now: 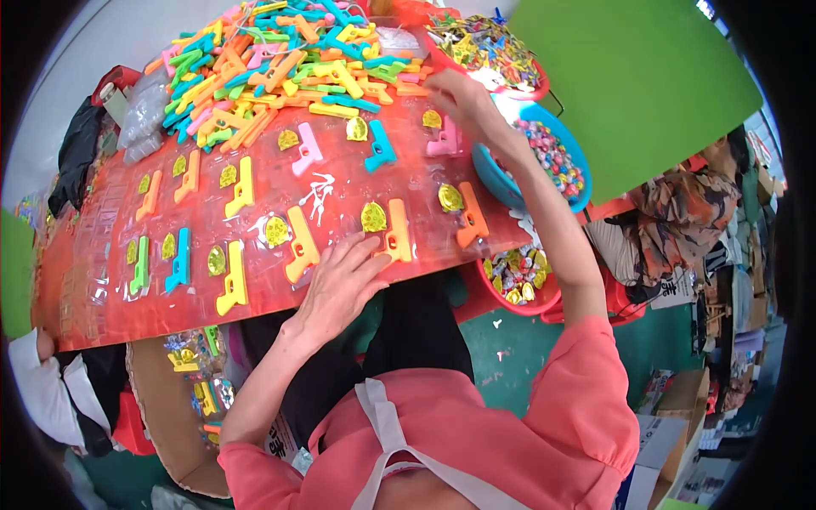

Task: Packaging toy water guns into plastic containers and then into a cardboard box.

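Rows of clear plastic trays on a red-covered table [102, 289] hold toy guns, each with a yellow round piece beside it. My left hand [340, 276] lies at the near table edge, fingers spread over a tray with an orange toy gun [397, 231] and a yellow disc [372, 217]. Above the right end of the far row is my right hand [463, 100], close to a pink toy gun [444, 136] and the edge of the toy gun pile [272, 68]. Its fingers are bent and partly blurred; whether they hold anything cannot be made out.
On the right stand a blue basin [486, 174] of small wrapped pieces and a red basin [544, 85] of shiny colourful packets. Below the table edge sits another red basin [544, 304] with yellow pieces. A cardboard box [157, 408] with packed toys is lower left. A green board [629, 76] rises at right.
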### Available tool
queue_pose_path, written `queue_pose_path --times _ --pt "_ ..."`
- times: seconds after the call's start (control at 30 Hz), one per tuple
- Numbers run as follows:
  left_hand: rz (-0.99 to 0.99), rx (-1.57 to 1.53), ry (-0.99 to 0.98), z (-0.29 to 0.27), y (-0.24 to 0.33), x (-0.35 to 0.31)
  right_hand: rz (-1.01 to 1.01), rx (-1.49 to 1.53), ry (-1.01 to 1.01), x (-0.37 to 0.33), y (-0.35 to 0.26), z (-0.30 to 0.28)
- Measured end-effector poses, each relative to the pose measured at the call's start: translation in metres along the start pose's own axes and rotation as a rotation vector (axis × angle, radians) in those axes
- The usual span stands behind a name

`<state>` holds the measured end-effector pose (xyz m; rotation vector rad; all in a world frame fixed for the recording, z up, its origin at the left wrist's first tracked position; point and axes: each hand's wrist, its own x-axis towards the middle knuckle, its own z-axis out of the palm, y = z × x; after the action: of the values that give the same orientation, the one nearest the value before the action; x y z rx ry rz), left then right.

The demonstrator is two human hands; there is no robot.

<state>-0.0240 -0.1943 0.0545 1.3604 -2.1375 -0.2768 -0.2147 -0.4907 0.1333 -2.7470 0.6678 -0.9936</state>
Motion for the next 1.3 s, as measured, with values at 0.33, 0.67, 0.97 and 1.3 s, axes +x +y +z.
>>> queue_pose_path --times 0.33,0.67,0.97,1.3 --pt "-0.242 -0.161 0.212 -0.054 -0.021 -0.02 0.303 -0.506 -0.03 0.197 0.225 0.133" --pt "-0.646 -0.301 0.421 -0.083 -0.058 -0.026 0.613 -0.521 -0.352 0.22 0.283 0.185" --pt "-0.623 -0.295 0.399 -0.077 -0.07 -0.012 0.421 -0.688 -0.251 0.232 0.289 0.189" --pt "-0.606 -0.513 0.378 -0.063 -0.064 -0.006 0.561 -0.512 -0.225 0.243 0.278 0.13"
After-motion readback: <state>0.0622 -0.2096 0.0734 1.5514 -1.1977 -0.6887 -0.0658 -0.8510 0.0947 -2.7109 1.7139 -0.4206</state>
